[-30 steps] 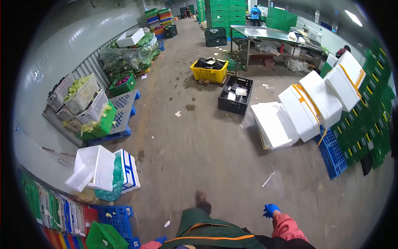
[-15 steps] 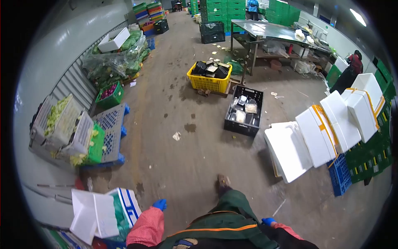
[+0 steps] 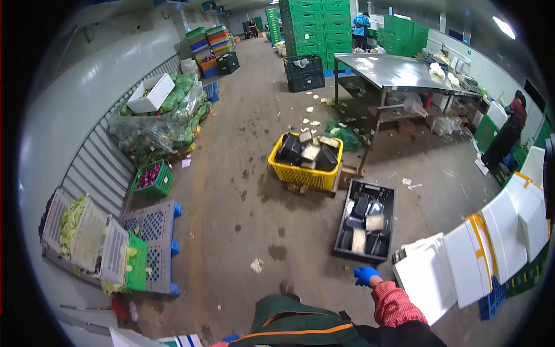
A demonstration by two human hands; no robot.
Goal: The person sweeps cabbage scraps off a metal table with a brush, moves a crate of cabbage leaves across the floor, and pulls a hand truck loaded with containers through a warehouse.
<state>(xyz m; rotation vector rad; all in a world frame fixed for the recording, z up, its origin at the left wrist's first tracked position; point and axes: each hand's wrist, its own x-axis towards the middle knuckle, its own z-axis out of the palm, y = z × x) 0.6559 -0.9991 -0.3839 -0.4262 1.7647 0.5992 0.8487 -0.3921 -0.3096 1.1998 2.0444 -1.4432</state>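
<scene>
My right hand, in a blue glove and a red checked sleeve, hangs just short of the near edge of a black crate. Its fingers are loosely bent and apart, with nothing visible in them. Inside that crate lie several black plastic trays and packs of pale food. Only a bit of my left hand, also blue-gloved, shows at the bottom edge; its fingers are hidden. Beyond the black crate stands a yellow basket heaped with black trays and pale packs.
White foam boxes lean in a row at right. A metal table stands behind the yellow basket. At left are a blue-grey pallet, vegetable crates and wrapped cabbages. One person works at far right.
My view has moved forward, bringing the black crate and yellow basket closer. My right hand has come forward towards the crate, while my left hand has dropped almost out of view.
</scene>
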